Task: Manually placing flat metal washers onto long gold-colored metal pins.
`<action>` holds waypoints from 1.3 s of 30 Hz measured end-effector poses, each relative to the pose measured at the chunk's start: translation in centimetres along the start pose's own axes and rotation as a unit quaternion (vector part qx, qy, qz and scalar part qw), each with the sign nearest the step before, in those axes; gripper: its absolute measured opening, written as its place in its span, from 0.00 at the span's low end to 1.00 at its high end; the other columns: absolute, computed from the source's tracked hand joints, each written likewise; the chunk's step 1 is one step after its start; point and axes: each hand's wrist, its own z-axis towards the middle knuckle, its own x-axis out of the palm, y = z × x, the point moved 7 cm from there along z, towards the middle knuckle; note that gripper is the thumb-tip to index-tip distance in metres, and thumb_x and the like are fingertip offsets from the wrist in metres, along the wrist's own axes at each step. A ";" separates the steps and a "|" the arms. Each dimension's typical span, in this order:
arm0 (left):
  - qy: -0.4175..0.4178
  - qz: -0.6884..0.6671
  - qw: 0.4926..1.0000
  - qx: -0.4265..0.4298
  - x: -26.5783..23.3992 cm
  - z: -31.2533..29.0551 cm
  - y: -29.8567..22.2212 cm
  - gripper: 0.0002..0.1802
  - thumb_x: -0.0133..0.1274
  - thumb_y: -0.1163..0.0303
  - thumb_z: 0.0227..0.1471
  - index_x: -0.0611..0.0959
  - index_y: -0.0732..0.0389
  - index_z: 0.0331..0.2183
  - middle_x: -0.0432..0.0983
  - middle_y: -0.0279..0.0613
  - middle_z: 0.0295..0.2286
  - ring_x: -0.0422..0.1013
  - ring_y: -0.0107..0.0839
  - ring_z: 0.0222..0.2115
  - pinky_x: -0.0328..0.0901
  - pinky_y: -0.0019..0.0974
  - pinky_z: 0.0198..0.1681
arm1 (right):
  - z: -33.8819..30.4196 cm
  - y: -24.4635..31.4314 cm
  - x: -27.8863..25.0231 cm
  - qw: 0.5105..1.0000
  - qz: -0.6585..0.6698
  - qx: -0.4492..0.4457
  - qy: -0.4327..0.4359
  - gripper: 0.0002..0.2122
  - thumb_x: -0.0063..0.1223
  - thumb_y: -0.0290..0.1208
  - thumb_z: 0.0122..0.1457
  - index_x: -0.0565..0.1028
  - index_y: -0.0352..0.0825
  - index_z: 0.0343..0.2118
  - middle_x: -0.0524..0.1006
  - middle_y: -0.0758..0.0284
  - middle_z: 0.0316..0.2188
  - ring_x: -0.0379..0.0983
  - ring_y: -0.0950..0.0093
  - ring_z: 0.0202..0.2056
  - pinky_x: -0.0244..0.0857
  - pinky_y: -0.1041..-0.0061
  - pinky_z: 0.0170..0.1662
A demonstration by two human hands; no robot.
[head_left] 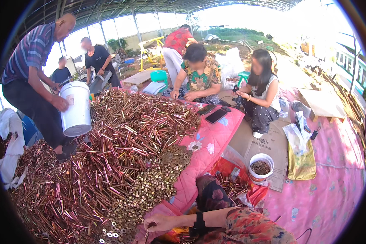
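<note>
My right hand [158,223] reaches left from the lower edge, with a black band on its wrist and a floral sleeve behind. Its curled fingers sit at the near edge of a big pile of copper-coloured bolts [110,162], right by a patch of brass nuts [154,185] and some silver washers [112,235]. Whether the fingers pinch a bolt I cannot tell. The pile lies on a pink flowered quilt [207,150]. My left hand is out of view. My knee in dark floral cloth [211,195] rises just above the arm.
A standing person at the left tips a white bucket [76,107] over the pile. Two people sit at the far edge by two dark phones [215,116]. A small white bucket of parts [260,166] stands on cardboard [272,146]; a red bag of bolts [232,185] lies near it.
</note>
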 end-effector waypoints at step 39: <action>0.019 -0.101 0.995 -0.015 1.3 -2.0 -0.8 0.05 0.58 0.80 0.40 0.76 0.66 0.20 0.66 0.32 0.12 0.56 0.17 0.10 0.46 0.22 0.14 | -2.0 2.2 1.0 0.959 -0.273 0.062 0.040 0.10 0.49 0.34 0.59 0.70 0.31 0.29 0.71 0.64 0.18 0.69 0.71 0.19 0.62 0.74 0.24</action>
